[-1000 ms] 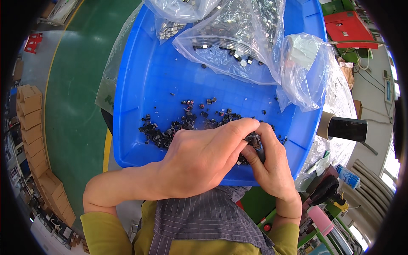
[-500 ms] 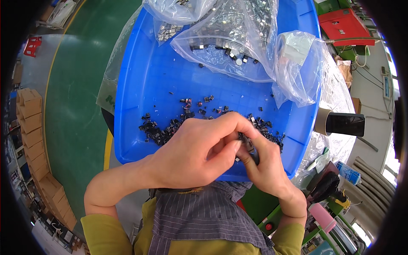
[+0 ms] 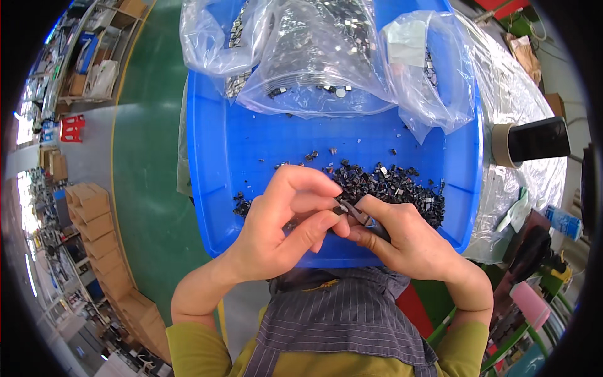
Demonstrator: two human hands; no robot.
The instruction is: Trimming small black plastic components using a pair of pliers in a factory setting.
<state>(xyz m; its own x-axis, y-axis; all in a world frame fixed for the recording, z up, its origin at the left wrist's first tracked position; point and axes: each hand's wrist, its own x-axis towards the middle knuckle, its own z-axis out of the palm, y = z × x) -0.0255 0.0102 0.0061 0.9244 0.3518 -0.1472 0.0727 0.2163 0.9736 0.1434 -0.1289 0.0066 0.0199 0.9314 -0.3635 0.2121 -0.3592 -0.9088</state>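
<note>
My right hand [image 3: 411, 242] is wrapped round a small pair of pliers [image 3: 358, 214] with grey jaws, a bit of blue, and dark grips mostly covered by the palm. My left hand [image 3: 273, 232] pinches a small black part [image 3: 340, 209] with a pale metal-looking face, right at the jaws. Whether the jaws touch the part or bite on it is too small to tell. Beneath both hands, a heap of small black parts [image 3: 402, 191] spreads over the near half of a blue tray [image 3: 301, 138].
Clear plastic bags of small silvery and black parts fill the tray's far side, including a middle bag [image 3: 320, 63] and a right bag [image 3: 430, 81]. A tape roll [image 3: 502, 145] and black phone [image 3: 539, 139] sit right of the tray. Cardboard boxes [image 3: 94, 220] line the left floor.
My view has shifted, so the tray sits differently in it. My left hand has turned and opened out somewhat, uncovering the pliers' jaws and the small part.
</note>
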